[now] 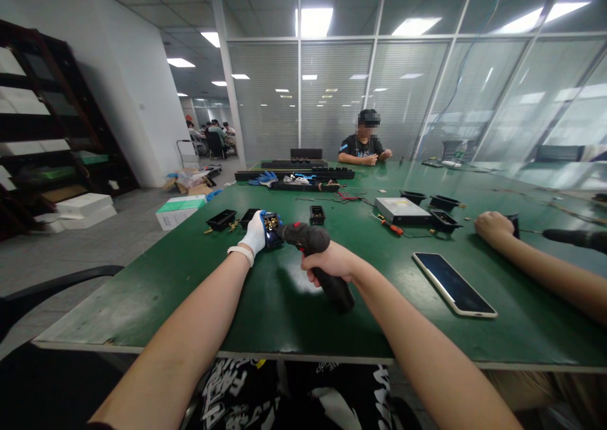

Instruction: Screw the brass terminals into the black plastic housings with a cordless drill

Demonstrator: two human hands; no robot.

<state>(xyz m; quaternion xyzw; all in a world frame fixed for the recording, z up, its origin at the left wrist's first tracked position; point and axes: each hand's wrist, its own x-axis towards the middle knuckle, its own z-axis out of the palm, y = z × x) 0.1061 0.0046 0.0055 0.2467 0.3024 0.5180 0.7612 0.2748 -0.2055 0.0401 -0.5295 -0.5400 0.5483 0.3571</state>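
My left hand (256, 231), in a white and blue glove, grips a small black box (272, 234) with brass-coloured parts inside, its open side turned toward the drill. My right hand (332, 260) is wrapped round the handle of a black power drill (308, 237) with red details. The drill's front end points left at the box; whether its tip touches a part inside is too small to tell. Just behind my left hand lies another black box (248, 217), and one more (222, 219) sits further left with small brass parts (233, 226) beside it.
A black box (317, 214) stands beyond the drill. To the right are a silver case (403, 210), a screwdriver (392, 227), several black trays and a phone (453, 283). A co-worker's hand (494, 226) and another drill (576, 238) are at far right. Someone sits across the table (190, 278).
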